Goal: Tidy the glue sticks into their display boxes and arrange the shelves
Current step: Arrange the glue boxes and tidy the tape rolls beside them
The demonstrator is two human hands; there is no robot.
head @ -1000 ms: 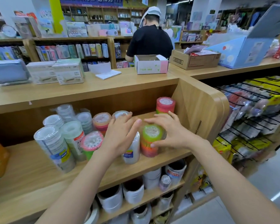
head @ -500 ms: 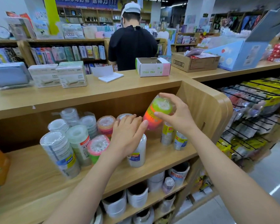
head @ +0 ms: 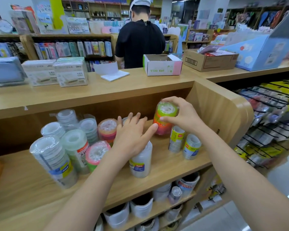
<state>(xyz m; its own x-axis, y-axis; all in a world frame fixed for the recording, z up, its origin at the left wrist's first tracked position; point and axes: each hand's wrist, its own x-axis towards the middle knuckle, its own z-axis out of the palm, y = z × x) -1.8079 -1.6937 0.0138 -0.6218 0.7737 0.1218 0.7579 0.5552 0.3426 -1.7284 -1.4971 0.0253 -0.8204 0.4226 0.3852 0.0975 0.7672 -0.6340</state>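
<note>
Running across a stationery shop, a wooden shelf (head: 165, 165) sat under a desk (head: 107, 92), with wrapped clear rolls (head: 52, 160) standing at its left. The left grip (head: 132, 134) lay wide, fingers straight, on an upright clear stack (head: 141, 162). The right grip (head: 182, 115) curled round the top of a coloured roll stack (head: 163, 120) near the side panel (head: 215, 110). The stack's long axis stood near vertical, green end up, leaning slightly right.
</note>
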